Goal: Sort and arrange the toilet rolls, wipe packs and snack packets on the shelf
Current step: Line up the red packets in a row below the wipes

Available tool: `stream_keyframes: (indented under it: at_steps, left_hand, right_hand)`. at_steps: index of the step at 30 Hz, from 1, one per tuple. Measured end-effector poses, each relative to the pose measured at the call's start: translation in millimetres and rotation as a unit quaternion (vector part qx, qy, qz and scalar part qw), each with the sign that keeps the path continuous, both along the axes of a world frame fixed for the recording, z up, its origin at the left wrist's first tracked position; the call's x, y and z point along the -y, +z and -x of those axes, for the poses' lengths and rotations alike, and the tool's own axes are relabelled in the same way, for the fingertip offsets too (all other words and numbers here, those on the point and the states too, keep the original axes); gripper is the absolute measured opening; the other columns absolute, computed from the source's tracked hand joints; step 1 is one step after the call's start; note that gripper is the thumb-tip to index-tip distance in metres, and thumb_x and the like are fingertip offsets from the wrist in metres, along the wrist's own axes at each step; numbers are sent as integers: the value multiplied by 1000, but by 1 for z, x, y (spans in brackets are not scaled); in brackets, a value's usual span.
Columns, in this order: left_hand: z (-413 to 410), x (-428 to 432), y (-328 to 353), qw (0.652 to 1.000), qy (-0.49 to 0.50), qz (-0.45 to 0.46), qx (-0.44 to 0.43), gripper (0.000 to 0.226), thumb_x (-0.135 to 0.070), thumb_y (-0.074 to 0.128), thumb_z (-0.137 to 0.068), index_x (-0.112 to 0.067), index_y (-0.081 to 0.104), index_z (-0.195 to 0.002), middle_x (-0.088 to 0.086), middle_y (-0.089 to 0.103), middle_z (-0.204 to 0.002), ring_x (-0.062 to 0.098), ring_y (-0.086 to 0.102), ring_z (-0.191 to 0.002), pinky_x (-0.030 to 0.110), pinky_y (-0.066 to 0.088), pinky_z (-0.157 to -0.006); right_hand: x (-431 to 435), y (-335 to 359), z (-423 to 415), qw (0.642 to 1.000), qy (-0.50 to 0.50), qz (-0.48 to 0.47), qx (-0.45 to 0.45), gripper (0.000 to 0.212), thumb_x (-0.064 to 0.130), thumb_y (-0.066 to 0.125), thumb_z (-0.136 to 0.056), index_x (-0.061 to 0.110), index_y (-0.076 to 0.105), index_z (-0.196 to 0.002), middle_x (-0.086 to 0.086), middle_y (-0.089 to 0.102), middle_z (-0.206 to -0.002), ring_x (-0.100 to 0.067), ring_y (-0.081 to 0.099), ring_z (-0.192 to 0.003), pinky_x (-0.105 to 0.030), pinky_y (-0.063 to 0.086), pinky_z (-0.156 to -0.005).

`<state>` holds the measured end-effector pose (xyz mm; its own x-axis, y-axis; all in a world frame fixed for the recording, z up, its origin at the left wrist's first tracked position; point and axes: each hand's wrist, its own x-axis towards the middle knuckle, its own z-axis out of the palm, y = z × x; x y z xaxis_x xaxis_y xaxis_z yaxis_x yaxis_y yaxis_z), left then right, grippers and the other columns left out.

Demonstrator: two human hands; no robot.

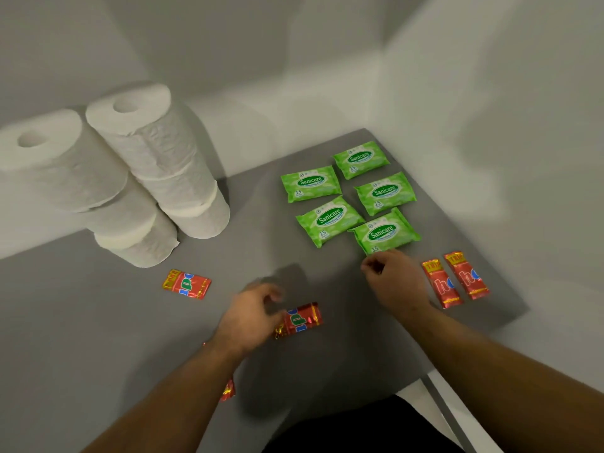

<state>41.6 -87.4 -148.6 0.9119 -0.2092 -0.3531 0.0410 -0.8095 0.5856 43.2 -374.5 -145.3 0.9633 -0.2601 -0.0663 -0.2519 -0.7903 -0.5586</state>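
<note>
Your left hand [251,317] grips a red snack packet [302,320] on the shelf [98,322]; your right hand [397,282] curls beside the nearest Sanicare wipe pack [384,232], grip indiscernible.

Six white toilet rolls [68,165] stand in two stacks of three. Five green Sanicare wipe packs [310,183] lie on the shelf [98,322]. Five red snack packets [187,284] are in sight, one of them only partly visible.
</note>
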Motion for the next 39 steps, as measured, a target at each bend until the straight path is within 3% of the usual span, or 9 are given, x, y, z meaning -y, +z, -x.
stream_keyframes:
  at_steps: [5,8,10,15,20,22,26,30,39]
  left_hand:
    - [8,-9,-18,995,-79,-51,31,60,-53,76,-85,-27,60,-136,-9,57,-127,9,56,-113,31,55,-97]
    - [11,-9,-26,988,-116,-78,70,72,-64,71,-82,-26,56,-141,-6,53,-131,15,48,-120,34,48,-103]
    - [13,-8,-28,984,-125,-84,96,69,-62,71,-83,-25,58,-140,-4,53,-128,16,48,-118,33,47,-101]
    - [17,-8,-33,985,-96,-69,126,40,-40,79,-83,-25,70,-119,-4,57,-117,18,50,-112,34,44,-96]
    - [17,0,-20,992,-72,-29,95,20,-18,77,-82,-30,62,-90,-6,65,-94,19,61,-89,32,47,-75]
    - [17,9,-12,993,-98,4,70,21,-12,74,-85,-30,64,-88,-11,68,-89,14,65,-84,29,51,-74]
    - [18,48,13,986,-141,70,47,22,-8,78,-80,-26,74,-92,-17,68,-79,-6,63,-74,5,43,-67]
    - [19,96,34,976,-172,131,35,25,-9,77,-78,-28,69,-92,-13,73,-84,0,68,-77,10,49,-71]
    - [10,174,44,971,-95,220,-8,28,-5,79,-80,-20,62,-95,-7,78,-81,10,74,-79,24,60,-72]
  right_hand:
    - [-48,12,50,999,35,-23,-35,8,25,68,-92,25,74,-97,9,58,-93,-5,52,-78,-9,33,-64]
    - [-72,17,79,997,41,-40,-41,6,25,69,-90,27,74,-94,11,58,-89,-4,53,-77,-12,40,-65]
    - [-86,18,98,996,37,-47,-61,7,26,68,-91,26,73,-96,10,59,-91,-5,55,-81,-20,47,-71]
    - [-99,17,133,992,18,-59,-112,11,28,63,-95,24,70,-102,11,53,-95,-4,51,-83,-20,47,-75]
    - [-88,22,146,991,16,-85,-102,9,31,63,-95,29,69,-101,13,54,-103,-5,54,-92,-26,53,-84]
    - [-80,25,145,993,27,-85,-72,10,28,64,-94,30,68,-103,15,53,-109,-4,53,-97,-23,51,-86]
    - [-54,35,139,997,51,-52,29,11,22,69,-91,28,71,-100,14,56,-117,-3,52,-106,-17,49,-87]
    - [-17,44,126,997,61,-6,53,16,21,69,-90,29,72,-105,12,61,-120,-5,53,-111,-20,49,-90]
    - [63,49,103,996,44,-78,-26,20,18,67,-93,29,68,-109,18,64,-99,1,61,-88,-11,48,-74]
